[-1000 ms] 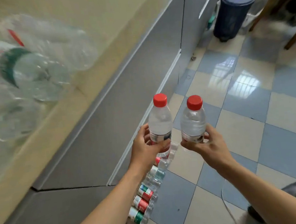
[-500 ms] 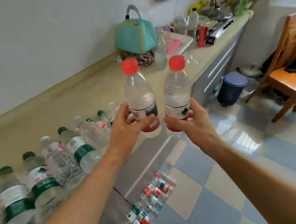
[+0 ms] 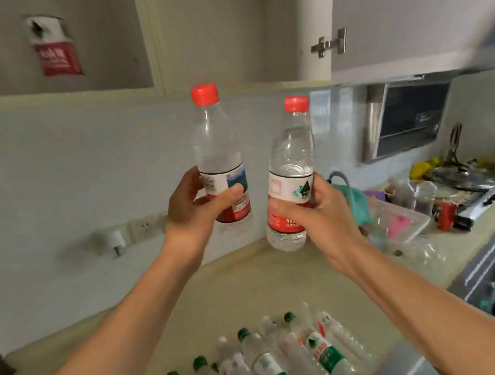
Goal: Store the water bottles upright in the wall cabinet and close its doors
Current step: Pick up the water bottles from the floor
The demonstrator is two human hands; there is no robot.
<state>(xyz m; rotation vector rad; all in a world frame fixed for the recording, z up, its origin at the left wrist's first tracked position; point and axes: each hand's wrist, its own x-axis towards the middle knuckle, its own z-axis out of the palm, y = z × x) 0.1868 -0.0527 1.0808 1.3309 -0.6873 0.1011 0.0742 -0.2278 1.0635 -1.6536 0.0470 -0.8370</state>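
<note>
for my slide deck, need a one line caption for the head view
Left hand and right hand each lift a bottle toward the open cabinet.

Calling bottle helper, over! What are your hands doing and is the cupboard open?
Left hand grips one red-capped bottle, right hand grips another, both upright. Wall cabinet above stands open, door swung right. Nothing in the way. Over.

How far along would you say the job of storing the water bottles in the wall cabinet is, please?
Early on. Done: the wall cabinet stands open, its door swung aside; no bottles show on the visible part of the shelf. In hand: the left hand and right hand each grip a red-capped bottle, and, raised toward it. Left: the cluster of bottles on the counter, then closing the doors.
</note>
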